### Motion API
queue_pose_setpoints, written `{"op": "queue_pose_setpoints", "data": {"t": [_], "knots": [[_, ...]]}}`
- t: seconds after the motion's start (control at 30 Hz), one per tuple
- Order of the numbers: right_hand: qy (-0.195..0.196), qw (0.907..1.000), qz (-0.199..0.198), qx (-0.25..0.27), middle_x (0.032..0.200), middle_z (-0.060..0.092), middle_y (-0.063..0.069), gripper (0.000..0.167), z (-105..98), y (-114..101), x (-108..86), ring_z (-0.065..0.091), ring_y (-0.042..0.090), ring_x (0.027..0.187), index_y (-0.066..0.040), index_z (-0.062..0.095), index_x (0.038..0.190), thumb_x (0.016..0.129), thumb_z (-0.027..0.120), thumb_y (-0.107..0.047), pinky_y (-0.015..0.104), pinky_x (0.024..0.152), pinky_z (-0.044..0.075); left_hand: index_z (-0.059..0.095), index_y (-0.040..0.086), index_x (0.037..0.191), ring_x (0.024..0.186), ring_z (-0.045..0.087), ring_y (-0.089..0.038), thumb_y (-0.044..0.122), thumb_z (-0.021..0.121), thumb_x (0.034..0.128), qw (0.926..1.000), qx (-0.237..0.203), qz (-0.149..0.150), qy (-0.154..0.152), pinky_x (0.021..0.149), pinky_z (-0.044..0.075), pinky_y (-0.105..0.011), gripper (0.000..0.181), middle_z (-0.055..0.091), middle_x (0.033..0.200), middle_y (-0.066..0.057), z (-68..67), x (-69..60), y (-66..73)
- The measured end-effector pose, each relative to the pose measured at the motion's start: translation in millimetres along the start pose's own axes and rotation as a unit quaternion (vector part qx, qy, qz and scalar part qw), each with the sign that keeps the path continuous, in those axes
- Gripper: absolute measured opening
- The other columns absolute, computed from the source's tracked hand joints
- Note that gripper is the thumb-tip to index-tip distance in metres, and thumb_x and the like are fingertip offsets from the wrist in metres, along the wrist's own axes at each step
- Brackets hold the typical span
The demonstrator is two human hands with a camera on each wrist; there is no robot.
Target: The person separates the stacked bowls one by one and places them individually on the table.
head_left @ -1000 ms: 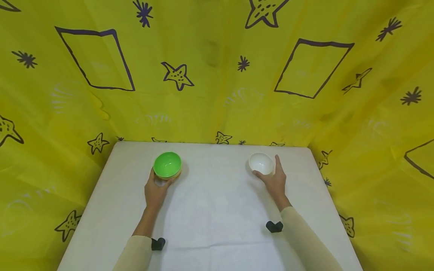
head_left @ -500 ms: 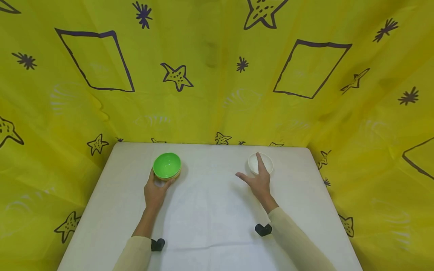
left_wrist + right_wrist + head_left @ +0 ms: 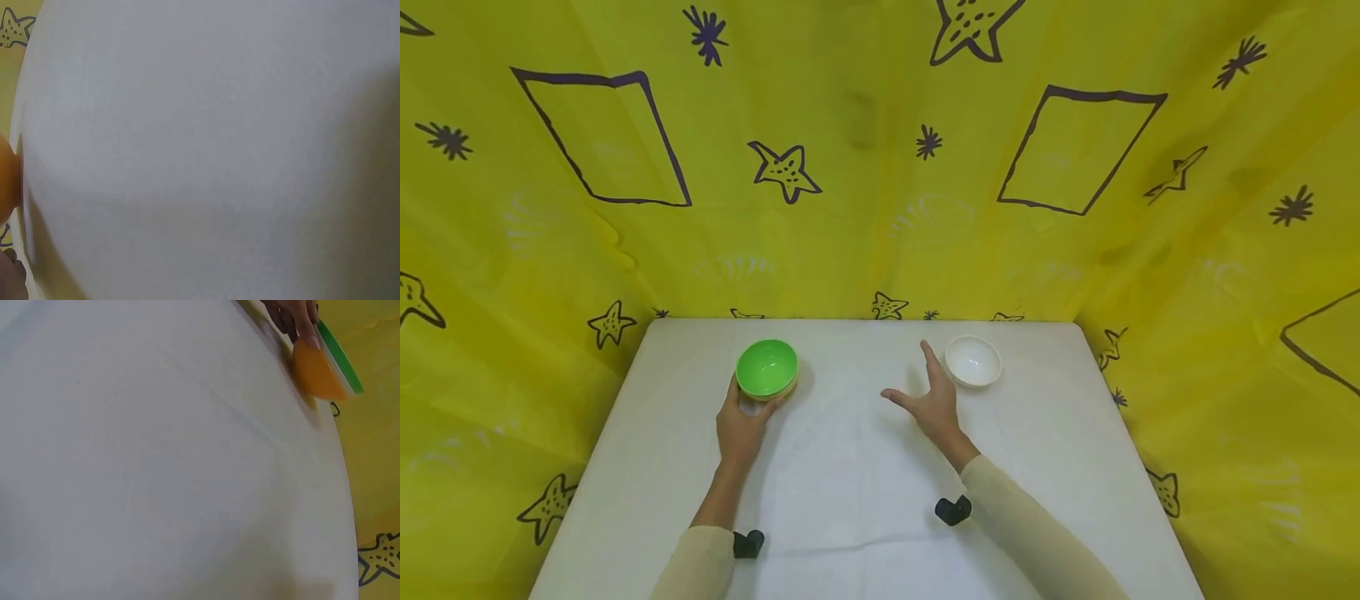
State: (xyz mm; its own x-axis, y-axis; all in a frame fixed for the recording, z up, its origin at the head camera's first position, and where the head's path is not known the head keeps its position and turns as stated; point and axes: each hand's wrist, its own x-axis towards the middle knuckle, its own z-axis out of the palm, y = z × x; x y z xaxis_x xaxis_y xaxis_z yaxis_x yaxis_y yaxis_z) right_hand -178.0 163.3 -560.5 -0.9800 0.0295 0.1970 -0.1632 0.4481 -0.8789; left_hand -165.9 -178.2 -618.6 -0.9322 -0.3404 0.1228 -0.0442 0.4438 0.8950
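Yellow cloth point(image 3: 842, 225) hangs behind the bench point(image 3: 842, 450), where the left grip point(image 3: 742, 427) holds stacked bowls point(image 3: 767, 369), the empty right grip point(image 3: 936, 407) spreads beside the white bowl point(image 3: 973, 362), and this reaching step likely next needs a still stack.

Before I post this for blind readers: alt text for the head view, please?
The left hand holds stacked bowls, green on top; the empty right hand is near a white bowl on a white table. Yellow backdrop.
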Motion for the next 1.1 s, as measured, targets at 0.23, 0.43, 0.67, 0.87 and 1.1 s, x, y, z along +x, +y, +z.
{"op": "queue_pose_setpoints", "data": {"t": [0.23,0.43,0.67,0.87,1.1], "knots": [[-0.021,0.9996,-0.011,0.016,0.170,0.032,0.009,0.115,26.8,-11.7,0.0,0.029,0.032,0.156,-0.010,0.030,0.166,0.077,0.096,-0.039,0.053,0.124,0.028,0.035,0.007,0.164,0.152,0.035,-0.040,0.025,0.094,0.0818,1.0000,0.001,-0.005,0.003,0.124,0.027,-0.055,0.103,0.041,0.163,-0.019,-0.7,-0.2,1.1],[-0.042,0.9989,-0.009,0.018,0.170,0.032,0.005,0.115,48.4,-21.1,3.8,0.029,0.027,0.156,-0.010,0.030,0.166,0.077,0.096,-0.039,0.050,0.124,0.029,0.035,0.006,0.164,0.152,0.035,-0.040,0.024,0.094,0.0816,0.9999,-0.005,-0.004,0.008,0.124,0.028,-0.054,0.102,0.042,0.162,-0.020,-0.9,-0.5,3.1],[-0.054,0.9984,-0.005,0.017,0.170,0.032,0.005,0.112,67.9,-33.1,8.6,0.030,0.026,0.156,-0.009,0.031,0.166,0.078,0.096,-0.032,0.049,0.124,0.030,0.036,0.006,0.163,0.151,0.036,-0.040,0.023,0.094,0.0814,0.9999,-0.009,-0.009,0.004,0.124,0.027,-0.055,0.102,0.042,0.162,-0.020,0.3,-2.2,3.8],[-0.064,0.9977,-0.013,0.020,0.170,0.033,0.005,0.112,79.3,-40.2,14.2,0.032,0.027,0.155,-0.009,0.030,0.166,0.078,0.096,-0.033,0.047,0.123,0.032,0.034,0.005,0.164,0.151,0.035,-0.041,0.022,0.093,0.0818,1.0000,-0.002,-0.009,0.002,0.125,0.027,-0.055,0.102,0.041,0.162,-0.021,1.1,-1.3,2.9],[-0.077,0.9963,-0.031,0.023,0.169,0.033,0.006,0.113,90.8,-45.8,18.6,0.032,0.027,0.155,-0.006,0.030,0.165,0.078,0.096,-0.034,0.045,0.123,0.033,0.034,0.004,0.163,0.151,0.036,-0.041,0.020,0.092,0.0830,0.9999,0.003,-0.009,0.004,0.124,0.028,-0.056,0.100,0.042,0.162,-0.021,0.5,-2.2,3.7]]}}
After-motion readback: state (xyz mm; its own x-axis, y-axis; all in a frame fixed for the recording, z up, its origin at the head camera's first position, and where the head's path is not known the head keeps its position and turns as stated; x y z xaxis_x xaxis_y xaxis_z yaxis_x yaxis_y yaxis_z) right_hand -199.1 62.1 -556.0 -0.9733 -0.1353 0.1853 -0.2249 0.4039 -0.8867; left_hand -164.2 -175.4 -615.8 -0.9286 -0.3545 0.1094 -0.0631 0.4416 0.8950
